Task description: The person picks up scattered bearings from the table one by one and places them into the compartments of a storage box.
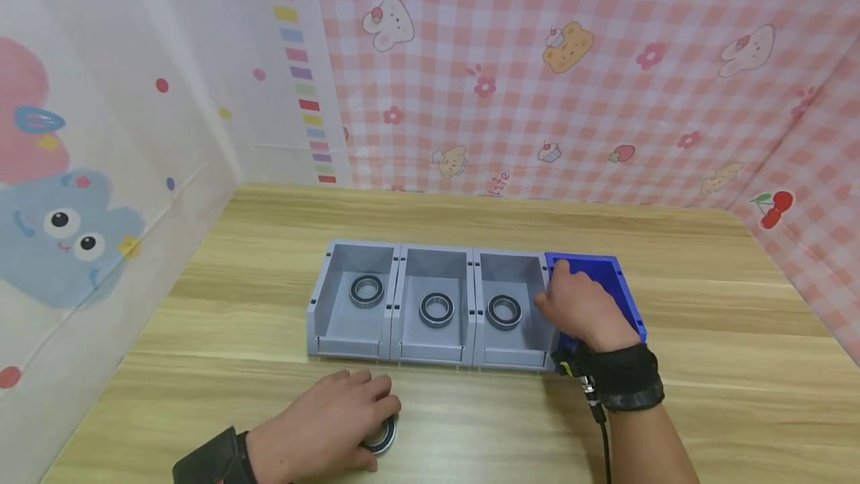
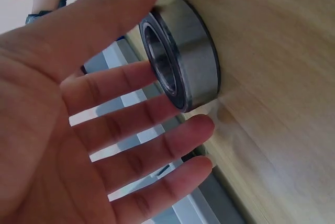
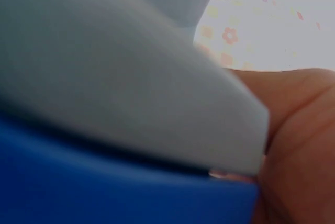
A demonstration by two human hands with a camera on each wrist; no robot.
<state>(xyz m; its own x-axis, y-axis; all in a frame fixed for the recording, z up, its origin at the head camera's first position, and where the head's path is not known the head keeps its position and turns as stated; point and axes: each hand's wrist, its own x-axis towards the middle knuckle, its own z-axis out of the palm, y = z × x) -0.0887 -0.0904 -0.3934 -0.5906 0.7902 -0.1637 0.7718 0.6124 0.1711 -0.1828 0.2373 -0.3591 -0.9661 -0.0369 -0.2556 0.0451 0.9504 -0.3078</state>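
Observation:
In the head view my left hand (image 1: pixel 329 424) is low on the table, in front of the row of bins. Its thumb and fingers hold a ball bearing (image 2: pixel 193 51) by its rim, and the hand covers part of the ring from above. My right hand (image 1: pixel 583 308) reaches over the blue bin (image 1: pixel 625 293) at the row's right end, beside the wall it shares with the third grey bin (image 1: pixel 513 357). The fingertips are hidden, so I cannot tell what they hold. Grey and blue bin walls fill much of the right wrist view.
One bearing lies in each grey bin: the left bearing (image 1: pixel 366 290), the middle bearing (image 1: pixel 437 310) and the right bearing (image 1: pixel 504 312). A black cable (image 1: pixel 605 432) runs from the right wrist strap. Patterned curtains (image 1: pixel 571 110) hang behind the wooden table (image 1: pixel 712 379).

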